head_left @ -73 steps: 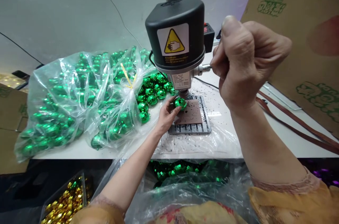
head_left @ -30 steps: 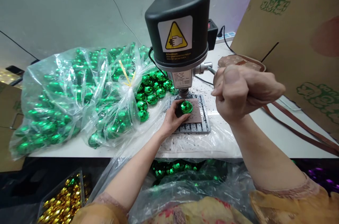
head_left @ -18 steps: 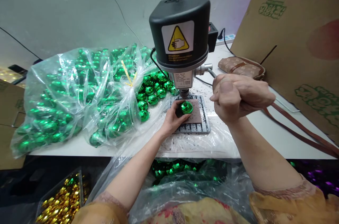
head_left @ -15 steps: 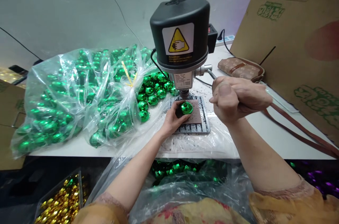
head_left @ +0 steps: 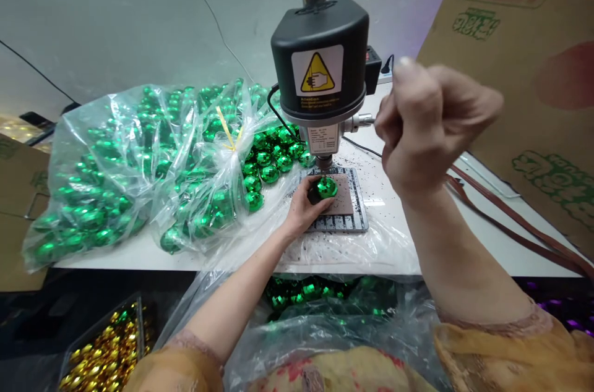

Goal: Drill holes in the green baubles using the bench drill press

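My left hand (head_left: pixel 304 203) is closed around the side of a shiny green faceted ball (head_left: pixel 327 187), thumb in front and fingers behind. The ball rests on a brownish square pad (head_left: pixel 342 197) over the slotted metal base (head_left: pixel 361 206) of a small black drill press (head_left: pixel 320 64). Directly above the ball is the drill chuck (head_left: pixel 323 162); whether the bit touches the ball I cannot tell. To the right, my right hand (head_left: pixel 431 120) makes a fist around the press lever (head_left: pixel 366 120), whose outer end is hidden inside the fingers.
Clear plastic bags (head_left: pixel 106 169) full of green balls lie left of the press, with loose green balls (head_left: pixel 269 174) beside them. A large cardboard box (head_left: pixel 524 89) stands at right, near brown straps (head_left: pixel 510 206). Below the table, a bin holds gold balls (head_left: pixel 102 349).
My right hand has risen with the lever and now covers the brown patterned pouch seen before. My left hand and the ball stay in place under the chuck.
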### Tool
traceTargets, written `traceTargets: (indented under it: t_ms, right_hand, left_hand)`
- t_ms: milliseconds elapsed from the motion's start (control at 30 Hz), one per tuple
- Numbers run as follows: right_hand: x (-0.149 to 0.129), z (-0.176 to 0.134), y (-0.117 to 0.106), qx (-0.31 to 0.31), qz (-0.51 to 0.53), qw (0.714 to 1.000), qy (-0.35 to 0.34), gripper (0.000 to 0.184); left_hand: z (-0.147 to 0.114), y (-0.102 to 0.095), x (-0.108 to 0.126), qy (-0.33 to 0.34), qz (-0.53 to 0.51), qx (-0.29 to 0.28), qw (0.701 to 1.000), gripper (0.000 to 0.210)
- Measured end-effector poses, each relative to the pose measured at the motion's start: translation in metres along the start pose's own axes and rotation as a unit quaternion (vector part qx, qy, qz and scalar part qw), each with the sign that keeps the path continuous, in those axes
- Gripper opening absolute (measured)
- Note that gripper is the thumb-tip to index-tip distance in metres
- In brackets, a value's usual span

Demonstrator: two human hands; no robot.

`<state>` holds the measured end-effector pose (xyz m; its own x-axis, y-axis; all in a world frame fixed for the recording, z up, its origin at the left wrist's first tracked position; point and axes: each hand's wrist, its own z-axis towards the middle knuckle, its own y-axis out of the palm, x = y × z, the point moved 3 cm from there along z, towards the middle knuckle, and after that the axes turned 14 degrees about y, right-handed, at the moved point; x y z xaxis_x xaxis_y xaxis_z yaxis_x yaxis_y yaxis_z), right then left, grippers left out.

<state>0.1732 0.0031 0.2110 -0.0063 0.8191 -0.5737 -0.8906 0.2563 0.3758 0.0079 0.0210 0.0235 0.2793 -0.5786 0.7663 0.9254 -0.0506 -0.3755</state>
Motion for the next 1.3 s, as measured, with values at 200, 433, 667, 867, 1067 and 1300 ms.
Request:
traceTargets:
  t_ms: [200, 433, 667, 867, 1067, 1300]
  right_hand:
    - [-0.002, 0.017, 0.007, -0.036, 0.010, 0.999, 0.017, 0.043]
    - [-0.002, 0.010, 0.004, -0.037, 0.026, 0.998, 0.032, 0.042]
    - [-0.001, 0.008, 0.004, -0.009, 0.026, 0.999, 0.031, 0.043]
    - [-0.001, 0.007, 0.002, -0.020, 0.029, 0.999, 0.037, 0.041]
    - [-0.004, 0.004, 0.000, -0.027, 0.018, 0.999, 0.043, 0.040]
    - [-0.003, 0.003, 0.002, -0.023, 0.031, 0.999, 0.026, 0.041]
  left_hand:
    - [-0.045, -0.039, 0.050, 0.018, 0.063, -0.110, 0.992, 0.045]
    - [-0.106, -0.080, 0.086, 0.042, 0.089, -0.422, 0.901, 0.038]
    - [-0.006, -0.103, 0.005, 0.014, 0.359, -0.056, 0.931, 0.019]
    - [0.036, -0.094, -0.038, -0.114, 0.440, -0.096, 0.886, 0.032]
    - [0.019, -0.099, -0.022, -0.147, -0.078, 0.084, 0.982, 0.039]
    - [-0.003, -0.071, 0.003, -0.224, -0.355, 0.093, 0.903, 0.052]
